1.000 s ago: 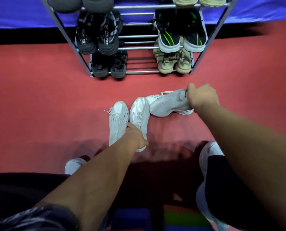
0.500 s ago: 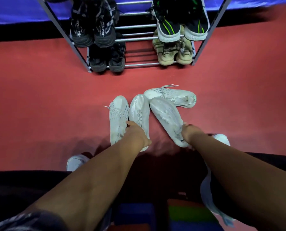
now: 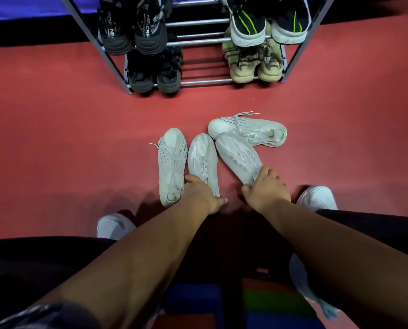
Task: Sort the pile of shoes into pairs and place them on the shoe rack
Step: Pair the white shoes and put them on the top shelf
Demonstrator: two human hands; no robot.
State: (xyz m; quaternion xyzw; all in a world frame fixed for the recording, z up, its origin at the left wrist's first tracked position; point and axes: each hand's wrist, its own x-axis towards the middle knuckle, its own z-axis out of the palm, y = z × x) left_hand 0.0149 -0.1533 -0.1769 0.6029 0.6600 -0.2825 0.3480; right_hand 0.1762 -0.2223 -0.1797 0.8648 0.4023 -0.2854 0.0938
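Observation:
Four white shoes lie on the red floor in front of the metal shoe rack. A knit dotted shoe lies on the left, with a smooth white shoe touching its right side. My left hand grips the heel of that smooth shoe, fingers tucked between the two. A second smooth white shoe lies angled beside it, and my right hand holds its heel. Behind it a second knit dotted shoe lies sideways, its toe to the left.
The rack holds two black pairs on the left, a black and green pair and a beige pair on the right. The middle of its bars is bare. My own white-shod feet flank my arms.
My right hand pulled the second smooth shoe from on top of the sideways knit shoe toward me and set it down toe-forward beside the first smooth shoe. My left hand stayed put.

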